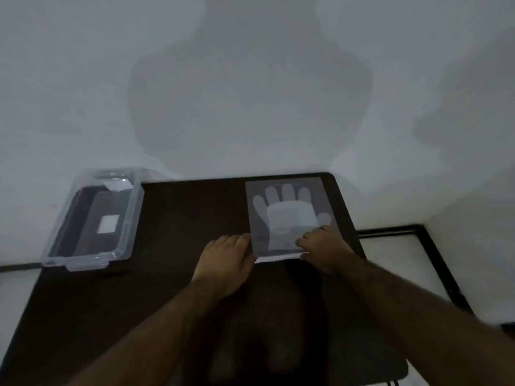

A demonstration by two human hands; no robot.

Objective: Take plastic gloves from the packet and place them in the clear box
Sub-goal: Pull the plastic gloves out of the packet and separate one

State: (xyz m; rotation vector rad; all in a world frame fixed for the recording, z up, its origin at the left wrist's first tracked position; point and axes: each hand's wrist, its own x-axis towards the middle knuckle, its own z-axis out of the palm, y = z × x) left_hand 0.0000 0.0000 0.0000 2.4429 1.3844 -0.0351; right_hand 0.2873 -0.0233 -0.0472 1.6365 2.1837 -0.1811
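Observation:
A flat packet of plastic gloves (289, 213), clear with a pale hand shape showing through, lies at the far right of the dark table (181, 218). My right hand (323, 247) presses on the packet's near right corner, fingers curled over it. At the packet's near left corner, my left hand (227, 254) has its fingertips touching the edge. A white strip shows along the packet's near edge between both hands. The clear box (92, 221) stands open at the table's far left corner, with a white label inside.
A pale wall rises right behind the table. A dark-framed floor area (423, 263) lies to the right of the table. The light is dim and shadows of my arms fall on the table's near part.

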